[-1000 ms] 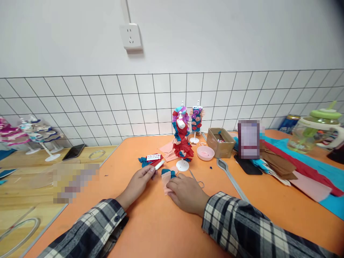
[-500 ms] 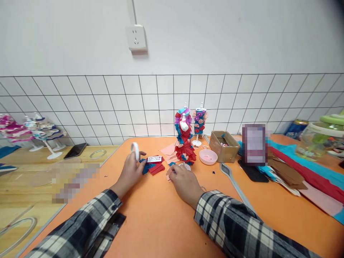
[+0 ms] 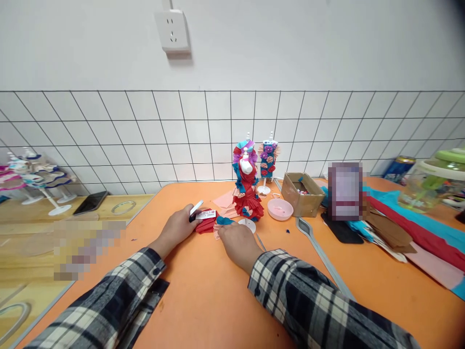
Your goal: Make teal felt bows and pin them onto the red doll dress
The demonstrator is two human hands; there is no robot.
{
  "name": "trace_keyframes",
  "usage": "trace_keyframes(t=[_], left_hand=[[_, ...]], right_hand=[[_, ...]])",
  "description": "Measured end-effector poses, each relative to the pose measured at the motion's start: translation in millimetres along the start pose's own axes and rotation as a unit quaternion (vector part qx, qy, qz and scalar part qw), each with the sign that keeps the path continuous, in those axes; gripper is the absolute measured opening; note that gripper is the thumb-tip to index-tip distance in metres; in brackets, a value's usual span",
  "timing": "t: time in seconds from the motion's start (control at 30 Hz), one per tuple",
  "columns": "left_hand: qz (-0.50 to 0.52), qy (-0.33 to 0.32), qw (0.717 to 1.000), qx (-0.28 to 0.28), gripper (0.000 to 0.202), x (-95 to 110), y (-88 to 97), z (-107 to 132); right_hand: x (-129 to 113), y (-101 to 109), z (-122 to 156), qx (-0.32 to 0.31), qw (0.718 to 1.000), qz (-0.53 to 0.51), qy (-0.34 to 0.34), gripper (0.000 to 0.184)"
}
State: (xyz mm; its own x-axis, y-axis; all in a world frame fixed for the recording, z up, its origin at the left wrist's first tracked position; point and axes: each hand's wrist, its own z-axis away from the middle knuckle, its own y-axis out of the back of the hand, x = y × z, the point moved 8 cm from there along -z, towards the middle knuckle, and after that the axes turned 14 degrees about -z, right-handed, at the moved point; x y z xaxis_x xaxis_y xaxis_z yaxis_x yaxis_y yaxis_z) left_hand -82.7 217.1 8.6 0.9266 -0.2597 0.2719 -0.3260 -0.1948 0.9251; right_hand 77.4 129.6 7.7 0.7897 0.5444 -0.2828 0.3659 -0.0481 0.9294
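Note:
My left hand [image 3: 176, 230] is closed around a slim white thing with a dark part [image 3: 196, 208], ring-shaped in the earlier view; its kind is unclear. Beside those fingers lie red paper strips [image 3: 205, 225] and a small white-and-red labelled packet [image 3: 206, 214]. My right hand [image 3: 238, 242] bends over a pleated pink piece of paper [image 3: 217, 232], fingertips pressed on it. A blue paper piece [image 3: 225, 220] lies just beyond those fingers. Behind stands a miniature dress form [image 3: 247, 189] in a ruffled red dress with blue and pink trims, on a white round base.
Another small dress form [image 3: 269, 162] stands behind. To the right are a pink bowl [image 3: 280, 209], a cardboard box [image 3: 303, 195], a grey strap-like strip [image 3: 323, 254], a phone-like screen [image 3: 345, 189] and coloured paper sheets [image 3: 410, 228]. A phone [image 3: 90, 202] lies on the left wooden table.
My left hand has moved slightly right, and the white ring now shows as a slim strip. My right hand has shifted left, with the pink paper still at its fingertips. The view has shifted slightly.

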Motion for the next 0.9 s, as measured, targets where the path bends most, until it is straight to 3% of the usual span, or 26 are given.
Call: trace_keyframes(t=[0.23,0.57,0.73,0.9], left_hand=[[0.105,-0.013,0.994,-0.027,0.033,-5.8,-8.5,-4.1],[-0.019,-0.088,0.996,-0.017,0.012,36.9,-0.5,23.2],[-0.030,-0.110,0.993,-0.028,0.017,41.0,2.9,29.3],[-0.029,-0.115,0.993,-0.024,0.022,39.9,6.5,35.3]], right_hand=[[-4.2,-3.3,-8.2,0.005,1.000,-0.010,0.021,0.023],[-7.3,-0.6,2.3,0.012,0.999,-0.011,0.027,0.028],[-5.6,1.2,14.9,-0.009,0.999,-0.006,0.037,0.041],[-8.3,6.6,26.0,-0.009,1.000,0.014,0.025,0.040]])
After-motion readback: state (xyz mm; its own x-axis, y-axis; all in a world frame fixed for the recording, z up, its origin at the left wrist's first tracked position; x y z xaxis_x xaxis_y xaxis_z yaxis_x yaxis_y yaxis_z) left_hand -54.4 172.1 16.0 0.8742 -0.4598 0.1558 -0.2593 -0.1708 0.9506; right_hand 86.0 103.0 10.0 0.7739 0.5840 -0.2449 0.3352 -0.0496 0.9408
